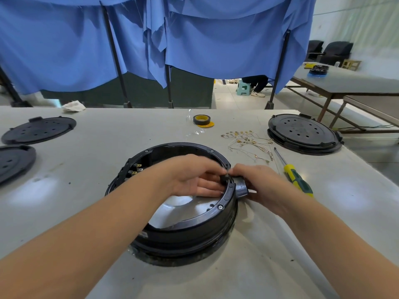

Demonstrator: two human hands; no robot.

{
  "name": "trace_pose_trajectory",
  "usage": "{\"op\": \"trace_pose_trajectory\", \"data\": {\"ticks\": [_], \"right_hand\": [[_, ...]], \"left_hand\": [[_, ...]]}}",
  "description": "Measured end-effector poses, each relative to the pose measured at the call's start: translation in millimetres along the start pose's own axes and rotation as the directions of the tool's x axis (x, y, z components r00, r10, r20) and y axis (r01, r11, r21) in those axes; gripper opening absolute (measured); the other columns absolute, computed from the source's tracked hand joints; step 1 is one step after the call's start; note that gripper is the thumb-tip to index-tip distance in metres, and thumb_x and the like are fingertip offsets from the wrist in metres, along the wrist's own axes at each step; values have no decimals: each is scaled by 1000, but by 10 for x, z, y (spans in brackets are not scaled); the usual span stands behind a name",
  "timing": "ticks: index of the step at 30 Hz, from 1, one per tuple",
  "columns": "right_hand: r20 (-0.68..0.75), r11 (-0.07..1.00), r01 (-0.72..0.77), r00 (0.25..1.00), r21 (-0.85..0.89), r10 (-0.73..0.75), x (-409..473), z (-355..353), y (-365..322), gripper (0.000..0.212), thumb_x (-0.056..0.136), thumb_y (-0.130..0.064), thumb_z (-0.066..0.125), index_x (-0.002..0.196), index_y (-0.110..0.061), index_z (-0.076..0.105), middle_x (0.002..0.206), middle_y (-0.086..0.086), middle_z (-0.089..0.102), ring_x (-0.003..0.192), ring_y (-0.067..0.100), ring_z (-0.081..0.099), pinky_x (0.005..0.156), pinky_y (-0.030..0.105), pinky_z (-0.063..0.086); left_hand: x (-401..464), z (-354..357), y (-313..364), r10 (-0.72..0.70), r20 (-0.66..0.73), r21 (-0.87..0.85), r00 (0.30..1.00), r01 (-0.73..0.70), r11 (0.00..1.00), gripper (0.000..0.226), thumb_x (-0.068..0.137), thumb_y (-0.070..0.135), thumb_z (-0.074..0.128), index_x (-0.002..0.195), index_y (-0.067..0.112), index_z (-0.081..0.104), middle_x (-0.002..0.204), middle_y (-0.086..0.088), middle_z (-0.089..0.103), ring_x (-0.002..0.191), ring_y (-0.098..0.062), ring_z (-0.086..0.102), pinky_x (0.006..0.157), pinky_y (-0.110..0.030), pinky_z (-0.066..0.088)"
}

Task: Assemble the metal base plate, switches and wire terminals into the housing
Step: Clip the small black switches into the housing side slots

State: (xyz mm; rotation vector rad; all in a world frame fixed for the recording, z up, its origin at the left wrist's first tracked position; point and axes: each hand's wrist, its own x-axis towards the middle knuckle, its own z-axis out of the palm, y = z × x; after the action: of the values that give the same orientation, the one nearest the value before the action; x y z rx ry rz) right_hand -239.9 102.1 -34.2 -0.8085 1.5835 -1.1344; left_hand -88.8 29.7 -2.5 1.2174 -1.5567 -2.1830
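so I've got the left hand [194,178] inside the housing [172,203] mid-frame, fingers pinching a small black switch [224,179] at the rim, right hand [261,182] gripping outside, and it could easily slip or seat crooked.

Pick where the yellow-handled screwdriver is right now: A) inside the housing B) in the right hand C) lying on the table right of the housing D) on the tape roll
C: the screwdriver lies on the table, right of the housing, untouched by either hand.
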Motion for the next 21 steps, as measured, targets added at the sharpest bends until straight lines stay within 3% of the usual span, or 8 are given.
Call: {"op": "trace_pose_trajectory", "data": {"ticks": [7,12,17,21], "right_hand": [[90,999,18,996,41,-22,-11,-65,38,22,76,-25,70,91,-9,75,80,7,74,65,12,69,55,22,53],[74,999,0,997,46,-4,-7,-35,42,26,76,-31,69,92,-10,72,75,4,73,62,11,68,57,23,55],[64,999,14,998,30,-16,-3,-27,43,27,77,-31,69,94,-11,73,75,4,73,62,11,67,59,23,55],[-14,1000,19,1000,0,-19,0,14,32,22,78,-28,68,89,-9,72,68,3,69,56,11,63,51,23,50]], "left_hand": [[0,3,-20,-27,13,-6,1000,27,1000,17,93,5,54,108,0,59,91,-17,67,81,-28,69,78,-35,59],[-1,14,-15,-31,14,6,999,31,1000,14,93,11,55,104,2,58,92,-16,69,78,-26,70,77,-34,60],[16,20,-20,-23,-2,29,1000,23,999,23,96,10,54,115,-2,59,95,-17,67,79,-26,69,74,-33,59],[30,25,-15,-20,-19,47,1000,21,999,25,96,10,54,116,-3,59,88,-15,68,74,-24,70,70,-32,60]]}}
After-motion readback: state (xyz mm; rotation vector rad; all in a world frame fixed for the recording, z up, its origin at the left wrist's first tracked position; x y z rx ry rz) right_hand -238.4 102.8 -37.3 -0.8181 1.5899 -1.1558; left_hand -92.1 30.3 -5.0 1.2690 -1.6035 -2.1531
